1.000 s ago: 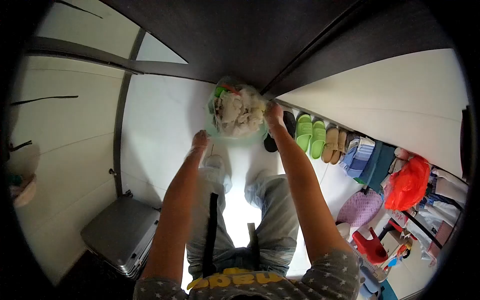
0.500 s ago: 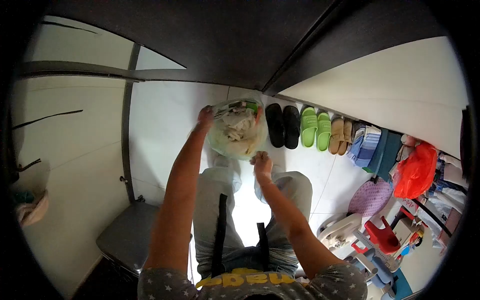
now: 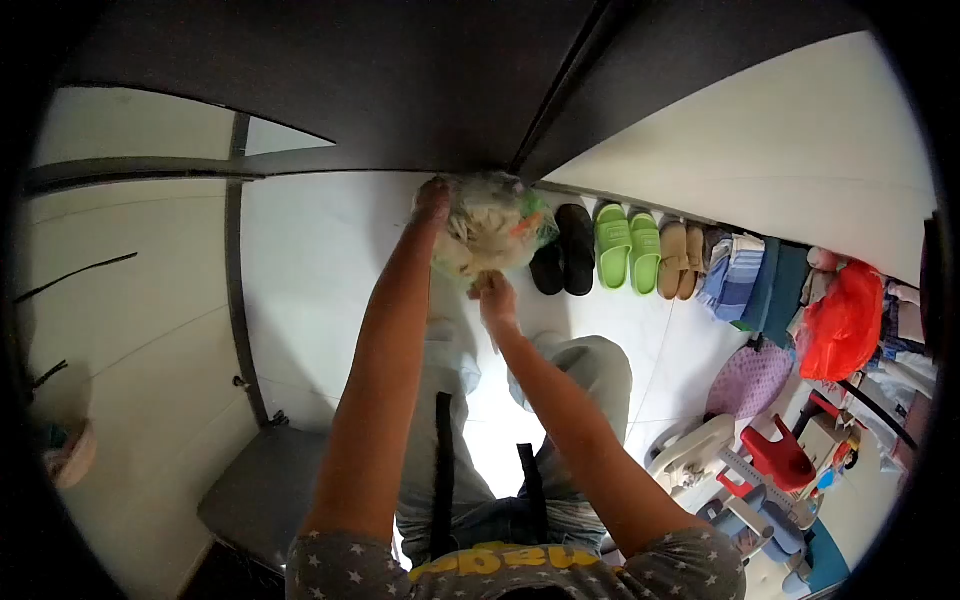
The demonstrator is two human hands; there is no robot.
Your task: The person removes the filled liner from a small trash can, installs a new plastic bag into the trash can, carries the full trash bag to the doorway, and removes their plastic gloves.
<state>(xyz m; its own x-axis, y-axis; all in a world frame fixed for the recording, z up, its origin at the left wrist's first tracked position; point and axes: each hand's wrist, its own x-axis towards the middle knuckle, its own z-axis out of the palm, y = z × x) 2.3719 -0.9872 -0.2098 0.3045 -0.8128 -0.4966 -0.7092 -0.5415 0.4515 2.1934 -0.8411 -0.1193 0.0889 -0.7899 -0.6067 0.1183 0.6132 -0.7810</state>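
Observation:
A clear plastic bag of rubbish point(image 3: 487, 228) bulges between my two hands above the white floor. Pale crumpled tissue-like pieces show inside it, with bits of orange and green at the right side. My left hand point(image 3: 433, 200) is closed on the bag's upper left edge. Closer to my body, my right hand point(image 3: 495, 300) pinches the bag's near edge, its fingers curled together. The black slippers point(image 3: 577, 250) stand just right of the bag, which overlaps part of the left one.
Green slides point(image 3: 613, 247) and brown slippers point(image 3: 681, 260) line the right wall. Further right are folded cloths, a red plastic bag point(image 3: 843, 320), a purple oval mat point(image 3: 748, 381) and a red child's seat part point(image 3: 777, 455). Dark panels point(image 3: 330, 80) rise ahead; a grey stool point(image 3: 265, 490) stands left.
Both hands have shifted the bag slightly away from me. Its top has drawn narrower and turned, and my right hand has moved left, closer to my left hand.

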